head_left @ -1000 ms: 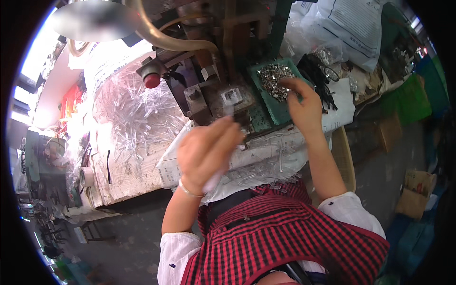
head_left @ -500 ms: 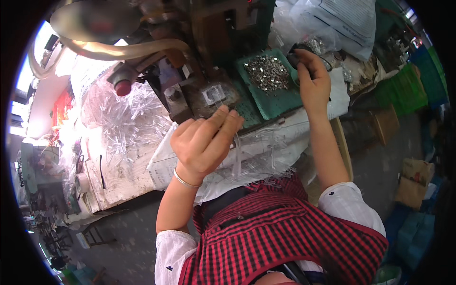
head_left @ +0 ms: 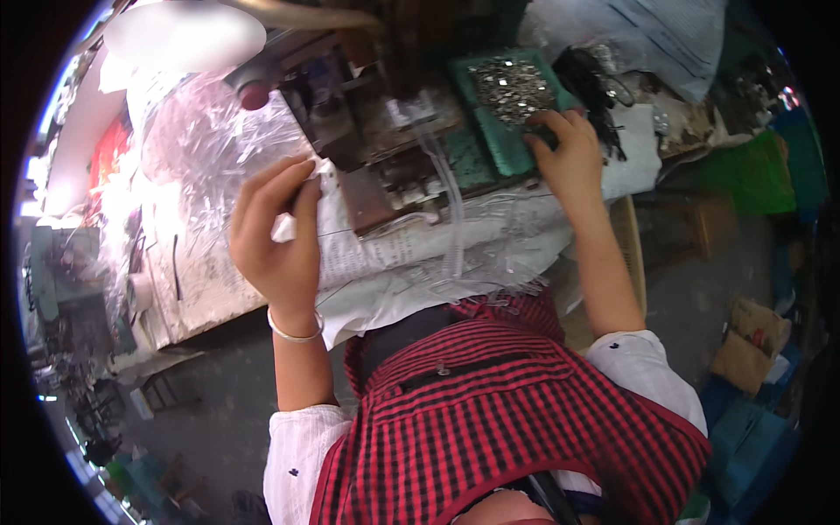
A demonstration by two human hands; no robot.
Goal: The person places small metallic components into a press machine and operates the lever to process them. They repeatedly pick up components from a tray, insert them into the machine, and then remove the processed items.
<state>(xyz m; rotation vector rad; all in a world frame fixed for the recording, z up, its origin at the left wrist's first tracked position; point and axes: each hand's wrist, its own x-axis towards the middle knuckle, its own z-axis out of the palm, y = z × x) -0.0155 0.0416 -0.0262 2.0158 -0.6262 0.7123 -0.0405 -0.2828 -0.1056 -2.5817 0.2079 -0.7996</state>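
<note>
My left hand (head_left: 278, 232) is raised beside a heap of clear plastic strips (head_left: 206, 131), its fingers curved and apart from the thumb, with nothing visible in them. At the near right edge of a green tray (head_left: 500, 149) of small shiny metal pieces (head_left: 512, 89), my right hand (head_left: 570, 162) curls finger and thumb toward each other. A dark spot shows between them, too blurred to name. Between my hands, a long clear plastic strip (head_left: 452, 206) hangs from the work spot of a machine (head_left: 407, 109) down over the table's front edge.
A red push button (head_left: 254, 94) sticks out at the machine's left. Black cable (head_left: 595, 87) and a clear plastic bag (head_left: 647, 44) lie right of the tray. White sheeting (head_left: 367, 262) with more clear strips covers the table's front. A green crate (head_left: 752, 175) stands far right.
My left hand has left the clear strip at the machine and moved left toward the heap. My right hand has come from the black thing beside the tray to the tray's near edge.
</note>
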